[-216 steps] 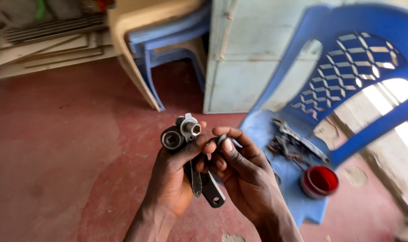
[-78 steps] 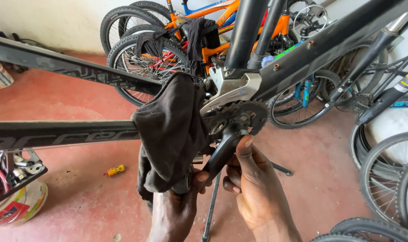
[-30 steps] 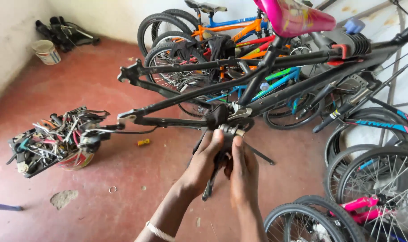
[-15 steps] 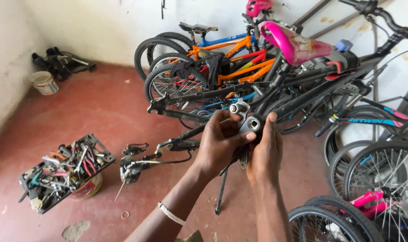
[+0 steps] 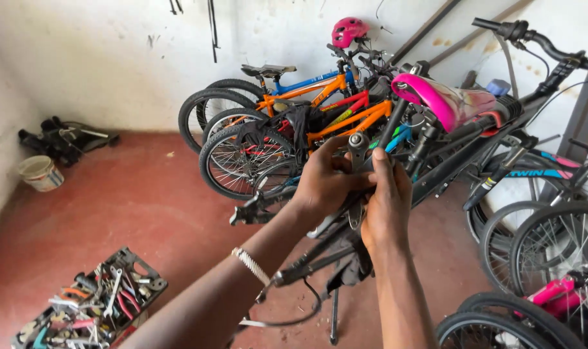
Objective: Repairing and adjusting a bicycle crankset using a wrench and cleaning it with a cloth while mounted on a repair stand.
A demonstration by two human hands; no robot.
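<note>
A whitewashed wall (image 5: 113,71) stands ahead of me, scuffed and stained, with a few thin dark rods hanging near its top. The floor (image 5: 132,213) is red-painted concrete, worn and dusty. Bicycles (image 5: 294,123) lean in a crowded row against the wall, orange, blue and pink frames among them, and a pink helmet (image 5: 349,30) sits on top. A white bucket (image 5: 41,173) stands by the left wall, near a dark heap in the corner. A crate of tools (image 5: 100,304) rests low on my left. Daylight is soft and even.
</note>
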